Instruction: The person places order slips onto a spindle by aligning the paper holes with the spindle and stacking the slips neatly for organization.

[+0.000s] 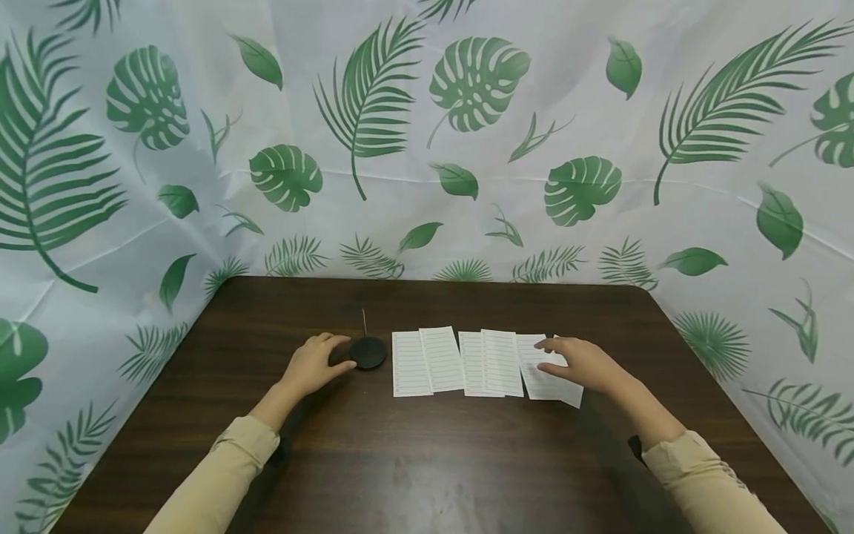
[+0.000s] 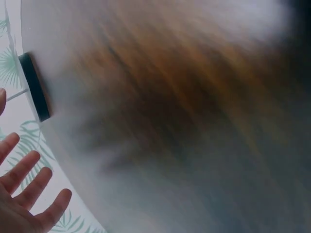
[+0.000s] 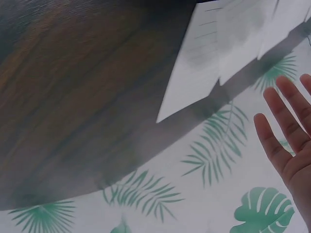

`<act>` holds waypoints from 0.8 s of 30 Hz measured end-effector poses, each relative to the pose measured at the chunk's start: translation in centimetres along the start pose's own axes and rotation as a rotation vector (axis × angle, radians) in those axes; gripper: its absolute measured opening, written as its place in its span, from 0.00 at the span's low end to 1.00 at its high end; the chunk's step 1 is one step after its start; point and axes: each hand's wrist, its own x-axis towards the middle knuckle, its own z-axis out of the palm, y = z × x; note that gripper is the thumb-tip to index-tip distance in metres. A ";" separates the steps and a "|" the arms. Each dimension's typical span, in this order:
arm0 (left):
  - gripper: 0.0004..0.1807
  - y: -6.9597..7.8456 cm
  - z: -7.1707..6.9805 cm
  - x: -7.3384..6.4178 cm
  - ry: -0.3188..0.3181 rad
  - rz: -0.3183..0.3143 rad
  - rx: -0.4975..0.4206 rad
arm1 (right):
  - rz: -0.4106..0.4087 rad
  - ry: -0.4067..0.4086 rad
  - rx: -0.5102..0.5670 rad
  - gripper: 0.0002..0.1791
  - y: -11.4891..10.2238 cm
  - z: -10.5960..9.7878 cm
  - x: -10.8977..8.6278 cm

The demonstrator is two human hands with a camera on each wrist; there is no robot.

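Beside the left side of a black spike stand (image 1: 368, 354), a round base with a thin upright rod, is my left hand (image 1: 313, 365). Its thumb and fingers are spread and relaxed, the thumb tip right at the base's edge. In the left wrist view the stand's base (image 2: 35, 87) shows edge-on beyond the fingertips. My right hand (image 1: 586, 362) hovers over the rightmost lined paper slips (image 1: 534, 377), thumb and forefinger apart with nothing between them. Its fingers (image 3: 278, 99) look straight in the right wrist view, beside the slips (image 3: 192, 87).
Several more white lined slips (image 1: 411, 367) lie in overlapping pairs in a row to the right of the stand. All rest on a dark wooden table (image 1: 427, 452). A white curtain with green leaves (image 1: 400, 222) hangs behind and along both sides.
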 end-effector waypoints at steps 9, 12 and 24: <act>0.34 0.8 0.3 1.8 -0.074 0.035 0.028 | -0.050 0.054 0.013 0.23 -1.6 -0.3 1.2; 0.36 0.9 0.1 2.1 -0.122 -0.001 0.004 | -0.071 0.052 0.013 0.23 -2.4 -0.3 1.6; 0.37 0.8 0.3 3.1 -0.247 0.018 -0.081 | -0.117 0.039 -0.027 0.23 -4.4 -0.6 2.5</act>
